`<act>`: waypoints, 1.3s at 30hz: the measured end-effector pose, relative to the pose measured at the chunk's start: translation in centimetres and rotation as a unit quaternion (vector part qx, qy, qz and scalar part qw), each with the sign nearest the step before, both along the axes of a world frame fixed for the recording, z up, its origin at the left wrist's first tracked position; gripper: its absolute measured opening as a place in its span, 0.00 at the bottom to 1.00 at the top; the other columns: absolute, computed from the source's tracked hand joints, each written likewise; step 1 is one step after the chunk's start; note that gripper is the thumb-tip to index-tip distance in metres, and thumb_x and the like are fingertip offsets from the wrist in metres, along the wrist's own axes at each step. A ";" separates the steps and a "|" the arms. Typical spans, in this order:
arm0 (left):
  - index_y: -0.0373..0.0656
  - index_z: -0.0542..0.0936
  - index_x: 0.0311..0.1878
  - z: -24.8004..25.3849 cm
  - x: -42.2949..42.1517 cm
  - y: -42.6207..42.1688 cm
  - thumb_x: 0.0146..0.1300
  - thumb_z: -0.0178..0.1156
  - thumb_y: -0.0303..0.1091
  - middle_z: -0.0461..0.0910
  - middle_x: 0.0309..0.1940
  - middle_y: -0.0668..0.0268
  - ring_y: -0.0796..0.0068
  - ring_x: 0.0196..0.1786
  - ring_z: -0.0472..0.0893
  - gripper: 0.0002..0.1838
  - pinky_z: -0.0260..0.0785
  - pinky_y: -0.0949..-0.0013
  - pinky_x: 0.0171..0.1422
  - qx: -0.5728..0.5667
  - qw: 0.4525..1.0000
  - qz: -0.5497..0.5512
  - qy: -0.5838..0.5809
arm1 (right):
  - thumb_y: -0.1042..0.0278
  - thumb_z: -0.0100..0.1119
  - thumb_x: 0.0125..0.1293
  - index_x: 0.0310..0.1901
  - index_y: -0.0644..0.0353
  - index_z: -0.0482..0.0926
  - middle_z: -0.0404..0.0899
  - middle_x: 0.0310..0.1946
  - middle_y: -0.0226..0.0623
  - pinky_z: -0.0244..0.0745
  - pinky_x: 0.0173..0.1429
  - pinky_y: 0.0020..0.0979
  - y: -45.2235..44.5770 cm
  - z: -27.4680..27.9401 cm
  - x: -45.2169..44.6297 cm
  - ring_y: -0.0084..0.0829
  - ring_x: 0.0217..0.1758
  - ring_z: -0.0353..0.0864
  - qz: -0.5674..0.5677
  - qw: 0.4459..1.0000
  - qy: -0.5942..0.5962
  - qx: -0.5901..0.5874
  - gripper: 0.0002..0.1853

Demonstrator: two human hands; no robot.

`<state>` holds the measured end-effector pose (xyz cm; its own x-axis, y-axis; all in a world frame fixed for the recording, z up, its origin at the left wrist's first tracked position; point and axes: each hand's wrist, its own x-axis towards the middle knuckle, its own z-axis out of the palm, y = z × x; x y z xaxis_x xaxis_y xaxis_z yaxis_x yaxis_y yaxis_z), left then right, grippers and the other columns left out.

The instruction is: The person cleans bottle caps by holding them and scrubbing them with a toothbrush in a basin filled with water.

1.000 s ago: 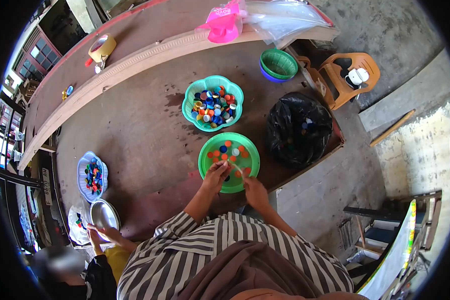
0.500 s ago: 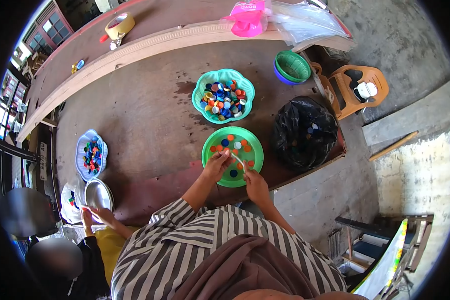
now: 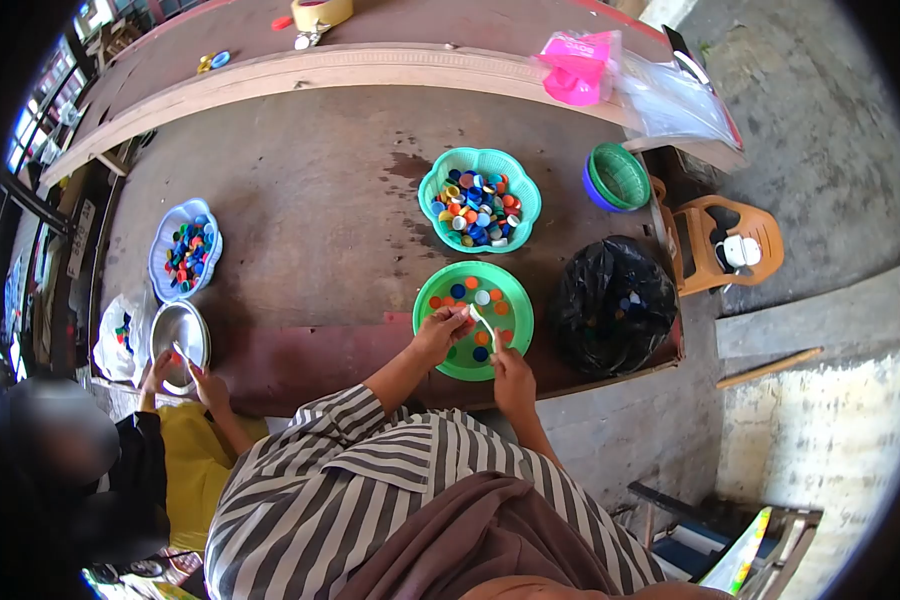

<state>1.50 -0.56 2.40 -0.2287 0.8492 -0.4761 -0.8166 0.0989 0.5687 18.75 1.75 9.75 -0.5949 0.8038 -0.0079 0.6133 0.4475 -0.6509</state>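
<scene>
Over a round green basin (image 3: 425,352), my left hand (image 3: 443,335) is closed in a pinch. What it holds, if anything, is too small to make out. My right hand (image 3: 513,378) grips a thin, pale, knife-like tool (image 3: 487,326), its upper end close to my left fingertips. Loose orange, white and dark blue bottle caps (image 3: 482,297) lie spread in the basin. Just beyond it, a scalloped turquoise basket (image 3: 530,200) holds a heap of mixed bottle caps (image 3: 478,208).
A black plastic bag (image 3: 610,310) stands right of the basin, with nested green and blue baskets (image 3: 620,180) behind. At left are a lilac basket (image 3: 157,262) of caps, metal bowls (image 3: 206,340) and a co-worker's hands (image 3: 205,385). A wooden rail (image 3: 390,70) crosses the table.
The view has shifted, so the table things sit farther right. My hands stay over the green basin, with the tool still near my left fingers. The co-worker's hands are now before the metal bowls.
</scene>
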 end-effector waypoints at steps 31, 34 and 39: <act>0.40 0.75 0.45 -0.2 0.0 -1.7 0.66 0.56 0.33 0.77 0.42 0.68 0.76 0.47 0.77 0.09 0.73 0.72 0.56 0.013 0.999 -0.025 -0.016 | 0.71 0.48 0.66 0.66 0.46 0.63 0.75 0.43 0.49 0.72 0.42 0.46 -0.2 -0.6 0.8 0.49 0.43 0.77 -0.071 0.996 -0.049 -0.024 0.26; 0.40 0.75 0.45 -0.1 -0.3 -1.3 0.66 0.56 0.34 0.77 0.42 0.67 0.76 0.47 0.77 0.09 0.73 0.72 0.57 0.006 0.999 -0.036 0.014 | 0.71 0.48 0.65 0.66 0.46 0.63 0.75 0.42 0.48 0.72 0.42 0.46 -0.2 -1.0 0.6 0.49 0.42 0.77 -0.019 0.994 -0.094 -0.052 0.27; 0.38 0.75 0.46 0.0 -0.7 -0.9 0.66 0.55 0.31 0.77 0.43 0.66 0.75 0.47 0.77 0.09 0.73 0.73 0.57 -0.015 0.999 -0.029 0.009 | 0.74 0.48 0.63 0.65 0.44 0.64 0.75 0.42 0.45 0.72 0.43 0.46 -1.3 0.5 -0.5 0.49 0.41 0.77 -0.017 0.996 -0.051 -0.065 0.28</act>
<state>0.76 -1.49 2.41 -0.1880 0.8469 -0.4975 -0.7980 0.1636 0.5800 18.27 0.46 10.25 -0.5578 0.8120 -0.1717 0.6926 0.3414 -0.6354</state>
